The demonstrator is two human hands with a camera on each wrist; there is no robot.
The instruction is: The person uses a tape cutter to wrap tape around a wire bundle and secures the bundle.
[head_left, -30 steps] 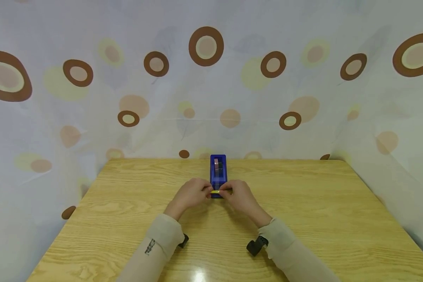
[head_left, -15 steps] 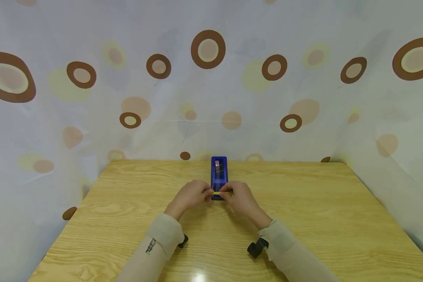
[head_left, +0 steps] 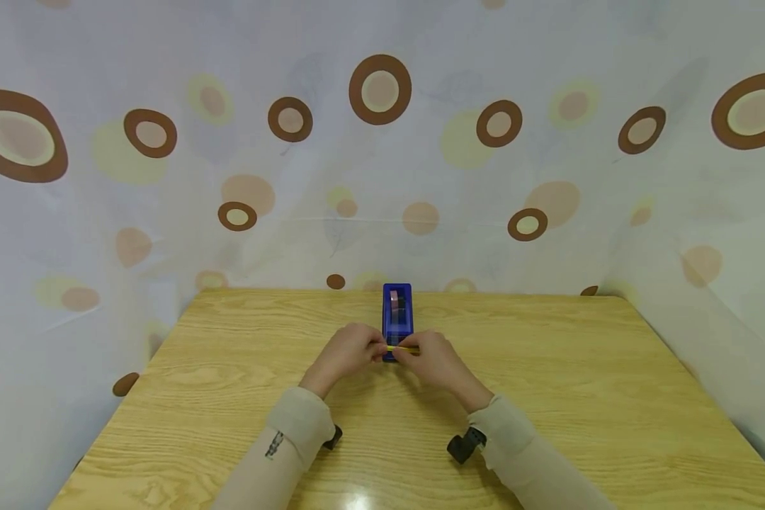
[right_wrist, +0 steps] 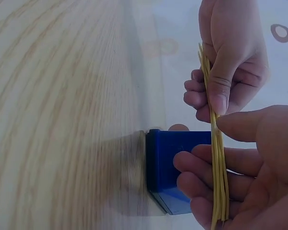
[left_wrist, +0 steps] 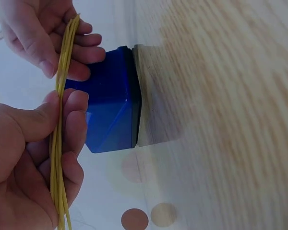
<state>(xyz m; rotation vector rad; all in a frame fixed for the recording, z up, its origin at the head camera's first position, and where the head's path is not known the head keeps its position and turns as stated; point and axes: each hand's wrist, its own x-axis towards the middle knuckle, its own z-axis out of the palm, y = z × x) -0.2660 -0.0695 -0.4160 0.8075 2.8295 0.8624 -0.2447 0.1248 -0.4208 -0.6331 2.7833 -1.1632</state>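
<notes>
A bundle of thin yellow wires [left_wrist: 61,120] runs crosswise between both hands, in front of a blue tape dispenser [head_left: 398,315]. My left hand [head_left: 350,349] pinches one half between thumb and curled fingers, as its wrist view shows. On the other half, my right hand [head_left: 433,358] has its thumb against the wires [right_wrist: 220,182], with the fingers bent behind them. The thumb tips almost meet at mid-bundle, where a pale shiny patch shows on the strands. A tape roll [head_left: 394,303] sits in the dispenser, whose front end is partly hidden behind the hands.
The dispenser stands at the far middle of a wooden table [head_left: 261,340]. Behind the table hangs a pale cloth [head_left: 421,170] printed with brown rings and dots. Each wrist wears a black camera strap [head_left: 467,445] by a beige sleeve.
My right thumb and fingers have shifted slightly along the wires toward the left hand, and more yellow shows beyond them. My left hand keeps its grip; the head view has tilted a little.
</notes>
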